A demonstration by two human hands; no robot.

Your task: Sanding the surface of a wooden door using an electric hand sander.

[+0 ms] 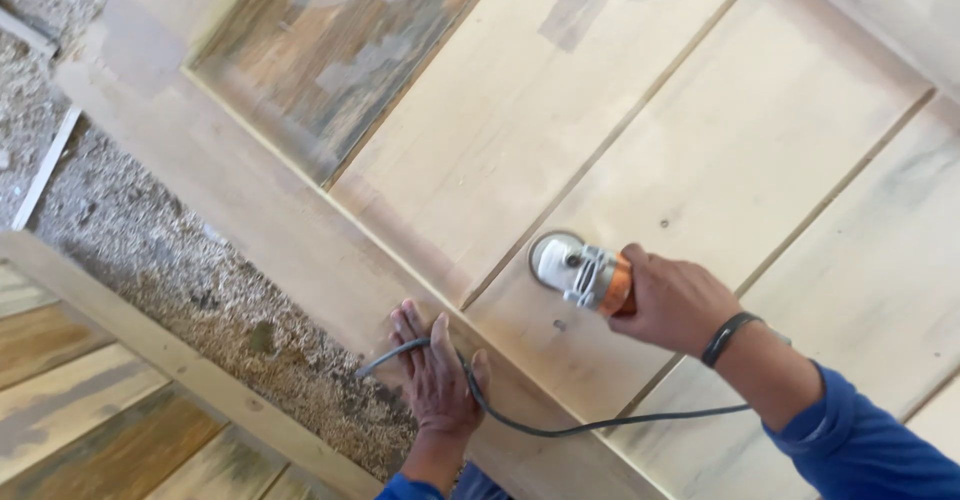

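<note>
Step in hand: sanding the planked face of a wooden door [700,110] lying flat, judged from the tool pressed disc-down on the boards
Right hand [675,300]: clamped around the orange and grey body of a sander [585,272], fingers wrapped tight, wrist banded with a dark strap [728,338]
Sander position: near the lower edge of the planked panel, disc [553,256] flat on a board, just beside the groove between two planks
Left hand [435,375]: spread flat, palm down on the door's lower rail [300,250], closed on nothing; cord [600,424] passing under or across the fingers, exact contact hard to tell
Hands relative to each other: apart, left on the frame rail, right on the panel above it
Surface state: pale bare wood around the sander; grey-green and brown old finish left on the upper left panel [330,50] and in patches near the top
Surroundings: sawdust and shavings [200,290] on the floor beside the door, a second framed panel [110,400] at lower left with old colour showing
Next move, as judged: steady sweeps along the grain with the disc kept level, light even pressure, cord held clear of the disc, bracing hand kept off the path
Risk, as judged: gouging on a tilted disc, cord snagging at the rail edge
</note>
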